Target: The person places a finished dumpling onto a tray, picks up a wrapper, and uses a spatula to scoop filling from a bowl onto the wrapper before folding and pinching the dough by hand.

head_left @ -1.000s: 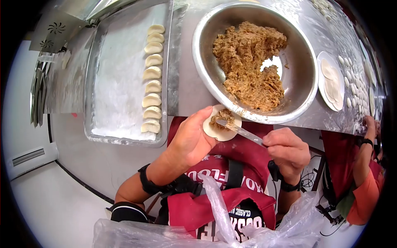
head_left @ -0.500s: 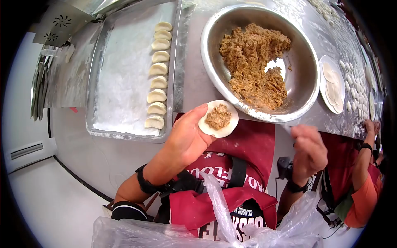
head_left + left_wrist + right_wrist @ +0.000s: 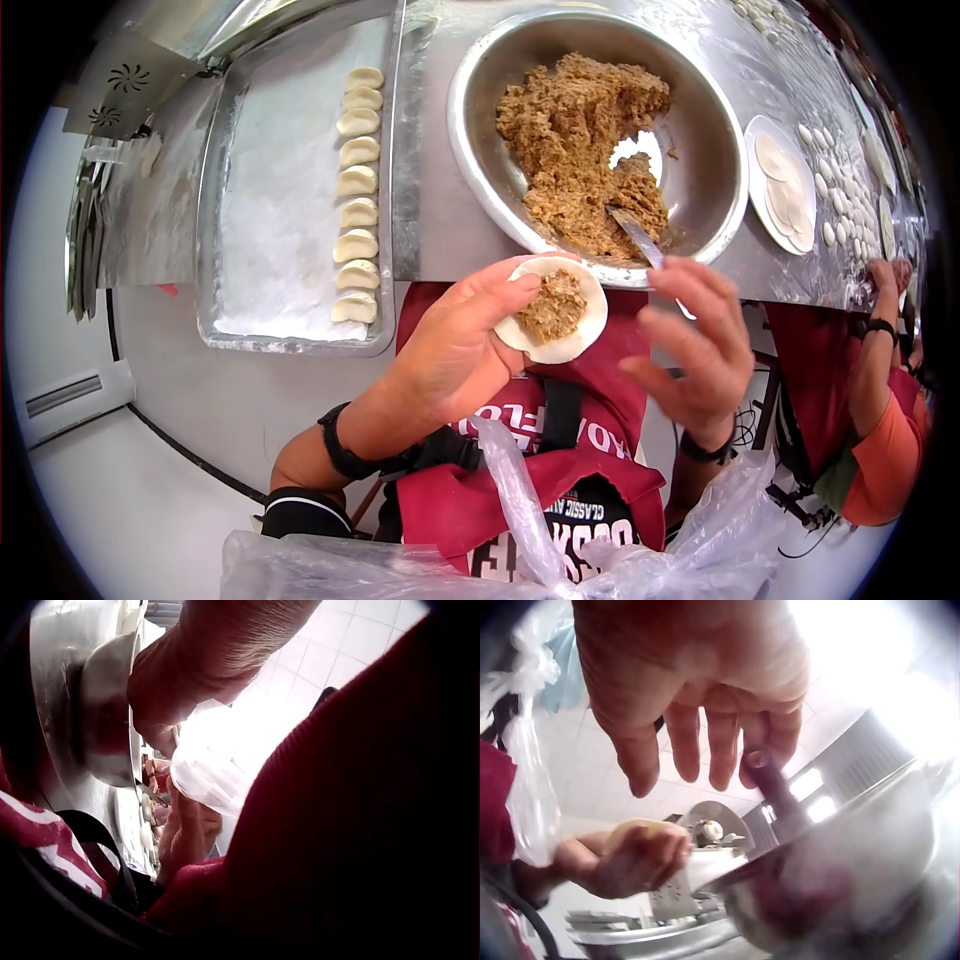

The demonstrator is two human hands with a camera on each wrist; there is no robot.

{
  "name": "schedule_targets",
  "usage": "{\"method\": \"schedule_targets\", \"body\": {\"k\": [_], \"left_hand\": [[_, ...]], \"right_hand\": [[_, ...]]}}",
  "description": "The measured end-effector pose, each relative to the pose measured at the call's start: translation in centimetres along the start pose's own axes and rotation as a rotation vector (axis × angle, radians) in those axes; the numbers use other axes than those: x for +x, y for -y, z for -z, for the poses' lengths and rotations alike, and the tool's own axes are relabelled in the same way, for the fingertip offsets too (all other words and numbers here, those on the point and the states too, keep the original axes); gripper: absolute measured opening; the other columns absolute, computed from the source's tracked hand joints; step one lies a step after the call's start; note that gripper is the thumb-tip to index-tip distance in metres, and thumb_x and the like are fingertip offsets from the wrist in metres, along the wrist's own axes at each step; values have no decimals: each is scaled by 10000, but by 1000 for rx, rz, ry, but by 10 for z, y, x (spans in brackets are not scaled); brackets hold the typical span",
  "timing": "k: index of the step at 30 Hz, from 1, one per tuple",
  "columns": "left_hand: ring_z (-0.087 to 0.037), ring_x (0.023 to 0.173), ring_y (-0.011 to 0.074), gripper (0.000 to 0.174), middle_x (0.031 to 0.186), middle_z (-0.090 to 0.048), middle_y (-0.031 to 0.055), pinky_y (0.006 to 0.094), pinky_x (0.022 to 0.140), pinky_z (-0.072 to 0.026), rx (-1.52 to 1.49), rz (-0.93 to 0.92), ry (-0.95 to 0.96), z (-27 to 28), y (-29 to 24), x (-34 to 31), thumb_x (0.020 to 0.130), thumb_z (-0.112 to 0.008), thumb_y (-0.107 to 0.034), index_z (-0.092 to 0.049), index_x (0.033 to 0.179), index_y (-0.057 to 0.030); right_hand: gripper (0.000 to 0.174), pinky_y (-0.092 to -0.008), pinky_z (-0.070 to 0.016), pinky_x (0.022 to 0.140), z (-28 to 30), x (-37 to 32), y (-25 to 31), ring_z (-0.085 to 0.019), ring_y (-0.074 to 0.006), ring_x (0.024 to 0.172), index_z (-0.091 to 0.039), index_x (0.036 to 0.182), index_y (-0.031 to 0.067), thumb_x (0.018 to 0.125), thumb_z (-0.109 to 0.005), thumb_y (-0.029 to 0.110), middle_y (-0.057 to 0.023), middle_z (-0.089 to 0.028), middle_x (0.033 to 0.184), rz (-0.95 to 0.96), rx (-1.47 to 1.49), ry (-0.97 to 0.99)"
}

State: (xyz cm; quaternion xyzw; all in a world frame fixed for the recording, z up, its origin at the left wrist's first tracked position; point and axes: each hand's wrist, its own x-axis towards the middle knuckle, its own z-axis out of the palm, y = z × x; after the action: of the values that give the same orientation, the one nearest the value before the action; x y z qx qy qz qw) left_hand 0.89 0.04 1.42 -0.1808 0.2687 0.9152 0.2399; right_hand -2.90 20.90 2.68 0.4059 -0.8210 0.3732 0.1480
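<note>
In the head view my left hand (image 3: 455, 335) holds a round dough wrapper (image 3: 590, 325), thumb along its edge, with a mound of brown filling (image 3: 552, 308) at its middle. To the right, my right hand (image 3: 705, 350) has its fingers spread and bent a little at the near rim of the steel bowl (image 3: 738, 200). A flat spatula (image 3: 636, 236) leans there, its blade in the filling mass (image 3: 580, 120) and its handle partly behind the fingers. In the right wrist view the fingers of my right hand (image 3: 697, 667) hang loosely; whether one touches the handle is unclear.
A floured tray (image 3: 270, 200) at left carries a column of folded dumplings (image 3: 357, 182). Right of the bowl lies a plate (image 3: 757, 150) with wrappers (image 3: 785, 200), then many small dough pieces (image 3: 840, 200). Another person's arm (image 3: 875, 370) reaches in at far right.
My right hand drew the spatula off the filled wrapper, moved right, then came back left with its fingers loosened; the spatula's blade now rests in the bowl. My left hand shifted slightly right with the wrapper.
</note>
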Motion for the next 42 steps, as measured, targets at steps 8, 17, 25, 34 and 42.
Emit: {"method": "schedule_targets", "body": {"k": [8, 17, 25, 34, 42], "left_hand": [[-496, 1112, 255, 390, 1206, -477, 168, 403, 961, -394, -77, 41, 60, 2, 2, 1, 917, -401, -159, -366, 1244, 52], [-505, 1099, 212, 634, 1177, -511, 148, 302, 922, -399, 994, -244, 150, -9, -1, -6, 727, -637, -71, -353, 1288, 7], [-594, 930, 249, 395, 1028, -580, 158, 312, 779, -466, 1195, -467, 166, -8, 2, -2, 719, -578, 61, -509, 1105, 12], [-574, 960, 132, 341, 1047, -604, 87, 249, 837, -463, 991, -362, 90, 2, -5, -4, 767, -628, 45, -546, 1096, 12], [-578, 958, 145, 302, 1048, -607, 98, 255, 824, -463, 1127, -486, 154, 1, -7, 1, 795, -623, -24, -559, 1089, 8]], "right_hand": [[254, -352, -477, 730, -30, 5, 4, -556, -317, 930, -615, 801, 32, 562, -702, 36, -156, -585, 1058, 32, 151, -104], [246, -361, -477, 743, -35, 14, 0, -556, -323, 937, -594, 779, 9, 556, -693, 43, -179, -579, 1068, 32, 247, -131], [231, -359, -480, 740, -44, 25, 1, -576, -319, 900, -590, 750, -7, 545, -675, 53, -198, -582, 1048, 178, 194, -101], [218, -333, -473, 734, -40, 8, 1, -595, -291, 872, -609, 855, -10, 656, -697, 3, -207, -586, 1015, -160, 387, -289], [265, -341, -467, 748, -40, 14, 3, -568, -291, 910, -622, 827, 20, 595, -742, 64, -174, -573, 1050, -35, 351, -172]]}}
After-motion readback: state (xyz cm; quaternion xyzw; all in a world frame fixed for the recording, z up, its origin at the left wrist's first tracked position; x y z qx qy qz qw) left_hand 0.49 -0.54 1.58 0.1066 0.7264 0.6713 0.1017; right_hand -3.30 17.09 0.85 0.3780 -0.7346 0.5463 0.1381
